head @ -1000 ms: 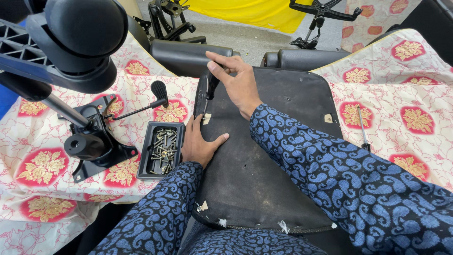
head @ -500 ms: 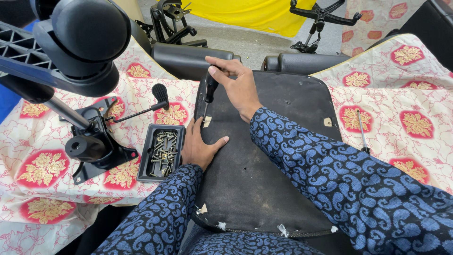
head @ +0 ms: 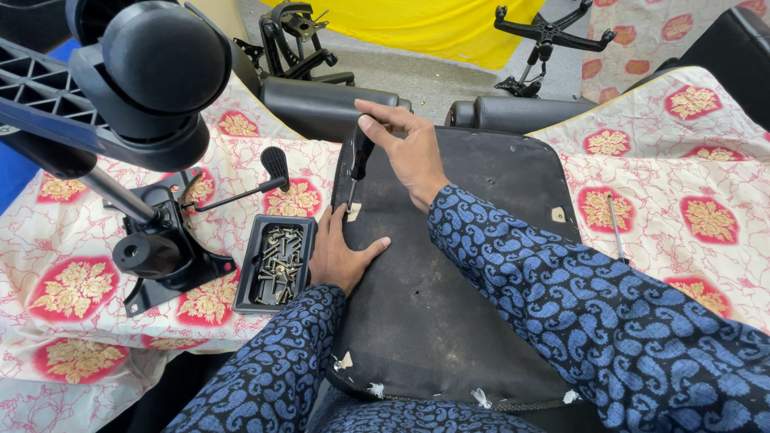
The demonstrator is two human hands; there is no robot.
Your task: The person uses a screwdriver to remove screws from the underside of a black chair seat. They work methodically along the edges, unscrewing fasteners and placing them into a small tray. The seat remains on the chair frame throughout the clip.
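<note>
Head view: right hand point(head: 413, 152) clenches the screwdriver point(head: 358, 160) upright on the seat base point(head: 449, 273); left hand point(head: 341, 252) lies flat beside the tip, so a slip could jab it.

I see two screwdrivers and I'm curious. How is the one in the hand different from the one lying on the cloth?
The black-handled screwdriver stands nearly upright in the right hand, tip down on the black seat pad. The spare screwdriver lies flat on the flowered cloth, untouched. Both have thin metal shafts.
</note>
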